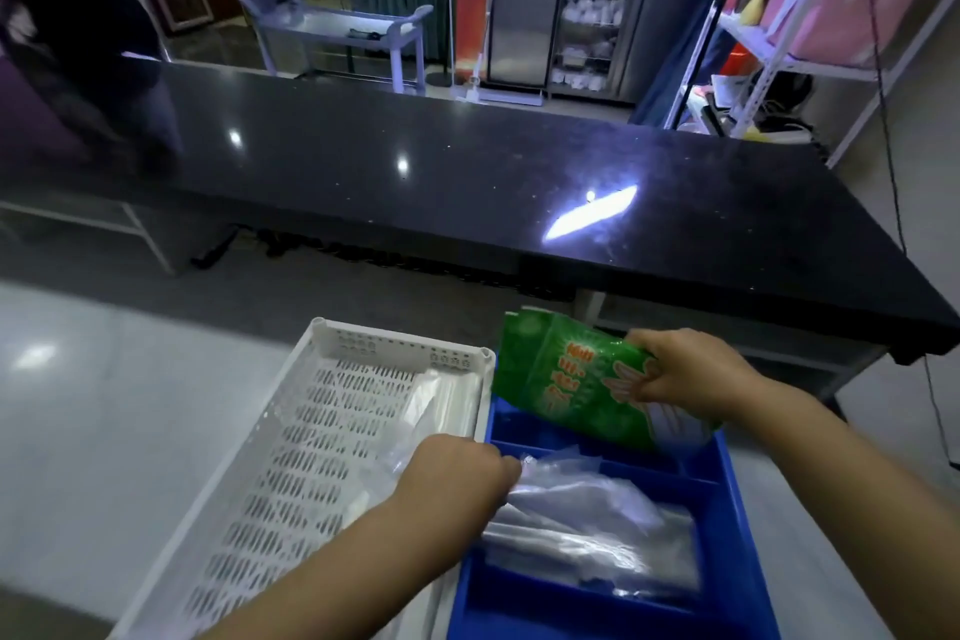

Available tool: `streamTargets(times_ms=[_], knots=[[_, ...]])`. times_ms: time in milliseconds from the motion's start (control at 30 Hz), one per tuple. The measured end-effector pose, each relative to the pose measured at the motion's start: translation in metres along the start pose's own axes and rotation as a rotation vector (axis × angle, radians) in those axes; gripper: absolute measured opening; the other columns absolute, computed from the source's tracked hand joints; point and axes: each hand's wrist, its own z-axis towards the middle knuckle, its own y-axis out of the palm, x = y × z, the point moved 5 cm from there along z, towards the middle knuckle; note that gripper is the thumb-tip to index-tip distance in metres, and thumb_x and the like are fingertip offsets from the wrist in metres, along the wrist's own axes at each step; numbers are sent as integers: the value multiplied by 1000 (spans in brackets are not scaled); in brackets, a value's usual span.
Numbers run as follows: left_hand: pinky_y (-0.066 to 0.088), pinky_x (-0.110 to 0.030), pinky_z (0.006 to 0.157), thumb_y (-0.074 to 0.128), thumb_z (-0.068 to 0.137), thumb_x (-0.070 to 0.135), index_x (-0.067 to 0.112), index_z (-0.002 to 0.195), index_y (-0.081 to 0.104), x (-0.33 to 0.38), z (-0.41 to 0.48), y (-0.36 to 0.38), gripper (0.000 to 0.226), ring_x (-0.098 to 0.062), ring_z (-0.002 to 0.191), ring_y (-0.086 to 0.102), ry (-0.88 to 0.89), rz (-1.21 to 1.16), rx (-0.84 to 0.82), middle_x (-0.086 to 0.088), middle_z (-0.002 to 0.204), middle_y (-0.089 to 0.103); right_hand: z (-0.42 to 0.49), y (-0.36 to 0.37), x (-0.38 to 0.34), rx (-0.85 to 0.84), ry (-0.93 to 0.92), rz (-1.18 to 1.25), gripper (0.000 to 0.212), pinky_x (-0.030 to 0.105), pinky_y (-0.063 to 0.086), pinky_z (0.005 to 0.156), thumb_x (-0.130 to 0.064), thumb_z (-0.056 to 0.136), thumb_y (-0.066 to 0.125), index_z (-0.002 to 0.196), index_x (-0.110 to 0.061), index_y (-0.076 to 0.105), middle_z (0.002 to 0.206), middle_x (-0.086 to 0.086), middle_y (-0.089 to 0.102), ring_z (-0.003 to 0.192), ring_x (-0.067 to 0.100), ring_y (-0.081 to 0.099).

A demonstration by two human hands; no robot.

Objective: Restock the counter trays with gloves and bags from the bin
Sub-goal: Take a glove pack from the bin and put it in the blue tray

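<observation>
Both forearms are bare and reach forward from the bottom of the view. The left hand (457,473) shows its back to the camera, knuckles up, its fingers (506,470) curled down and closed together, their tips hidden beneath the hand. The right hand (685,374) is farther forward and higher, wrist bent inward, thumb and fingers pinched closed on what it holds, knuckles turned leftward.
</observation>
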Motion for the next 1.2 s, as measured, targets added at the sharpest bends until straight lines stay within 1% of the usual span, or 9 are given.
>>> streamTargets(times_ms=[167, 433, 500, 633, 700, 800, 867, 1000, 1200], knots=[[34, -34, 62, 54, 82, 10, 12, 93, 57, -4, -7, 0, 11, -36, 83, 62, -4, -1, 5, -11, 93, 66, 18, 37, -9, -216, -34, 87, 33, 24, 37, 54, -42, 65, 77, 82, -40, 49, 77, -13, 59, 69, 5, 55], [32, -33, 62, 52, 87, 24, 12, 95, 59, -2, -5, -8, 16, -35, 87, 61, 1, -25, 56, -11, 96, 66, 32, 35, -12, -246, -68, 19, 33, 25, 37, 52, -33, 67, 76, 90, -34, 52, 76, -13, 55, 70, 12, 53], [32, -33, 62, 52, 87, 28, 13, 95, 59, 0, -2, -9, 18, -34, 88, 61, 9, -27, 79, -10, 96, 66, 25, 30, -15, -169, -48, -23, 41, 28, 39, 58, -39, 70, 74, 104, -30, 54, 87, -9, 60, 80, 16, 56], [32, -30, 63, 50, 87, 32, 15, 91, 60, 1, 5, -5, 20, -33, 88, 61, -10, -55, 87, -8, 95, 66, -9, -4, -36, 341, -148, 293, 43, 36, 52, 78, -36, 71, 77, 109, -22, 64, 102, -3, 67, 90, 13, 61], [32, -29, 63, 48, 86, 34, 16, 91, 61, 4, 13, -5, 23, -33, 88, 62, -24, -72, 91, -8, 93, 67, -34, -3, -58, 295, -239, 409, 47, 39, 53, 84, -48, 71, 71, 111, -24, 64, 103, -4, 69, 91, 8, 62], [34, -30, 64, 50, 85, 42, 16, 93, 64, 9, 33, -12, 31, -34, 89, 63, -28, -97, 129, -8, 93, 69, -60, 25, -80, 117, -273, 183, 65, 40, 41, 101, -65, 69, 56, 126, -33, 50, 120, -7, 65, 110, 10, 57], [36, -29, 66, 54, 83, 46, 17, 94, 66, 12, 49, -22, 33, -32, 89, 64, -17, -123, 183, -8, 93, 70, -67, 32, -75, 216, -272, 94, 51, 37, 46, 89, -41, 74, 69, 121, -26, 56, 114, -2, 68, 107, 19, 60], [36, -30, 63, 57, 82, 46, 21, 90, 65, 16, 78, -41, 27, -31, 87, 63, 20, -207, 249, -6, 90, 70, -66, 22, -46, 533, -195, 107, 24, 26, 40, 45, -5, 63, 82, 76, -15, 65, 65, 4, 67, 54, 23, 59], [43, -33, 67, 56, 83, 29, 22, 97, 59, -1, 103, -27, 16, -30, 92, 62, 21, -224, 233, -5, 98, 69, -49, 37, -8, 553, -50, 60, 22, 23, 35, 43, -1, 56, 83, 64, -13, 65, 57, 7, 65, 49, 27, 56]])
